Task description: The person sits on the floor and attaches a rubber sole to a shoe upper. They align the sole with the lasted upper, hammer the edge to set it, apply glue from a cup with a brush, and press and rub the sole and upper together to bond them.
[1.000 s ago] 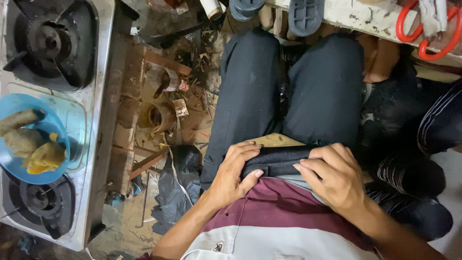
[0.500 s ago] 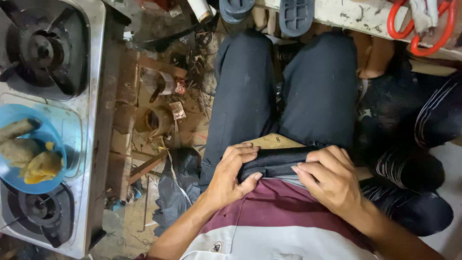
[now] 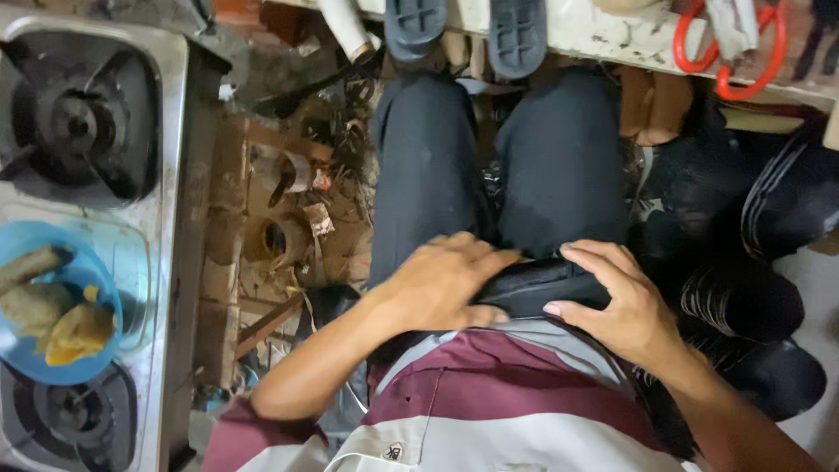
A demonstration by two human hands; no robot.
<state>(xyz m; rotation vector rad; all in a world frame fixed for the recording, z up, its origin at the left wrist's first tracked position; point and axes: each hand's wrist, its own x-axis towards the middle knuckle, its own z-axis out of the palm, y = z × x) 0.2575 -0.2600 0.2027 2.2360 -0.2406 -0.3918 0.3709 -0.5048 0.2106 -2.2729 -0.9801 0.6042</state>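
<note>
Two bare hands work on one item, a black pouch [image 3: 535,287] of soft fabric that lies across the person's lap, just above the hem of a maroon and grey striped shirt [image 3: 489,402] and against the dark trousers [image 3: 489,166]. The left hand [image 3: 441,281] rests on the pouch's left end with the fingers curled down over its top edge and the thumb underneath, pinching the fabric. The right hand [image 3: 616,301] holds the right end, fingers bent over the top and the thumb pressed against the near side (both grips are closed on the pouch, not flat or spread). The feet wear dark slippers [image 3: 468,24] at the top of the view. To the person's left stands a steel two-burner gas stove [image 3: 166,157], and a blue bowl [image 3: 35,245] holding pieces of food sits on it between the burners. Scrap wood and debris [image 3: 280,227] cover the floor between the stove and the legs. A red cord [image 3: 730,57] hangs at the upper right.
</note>
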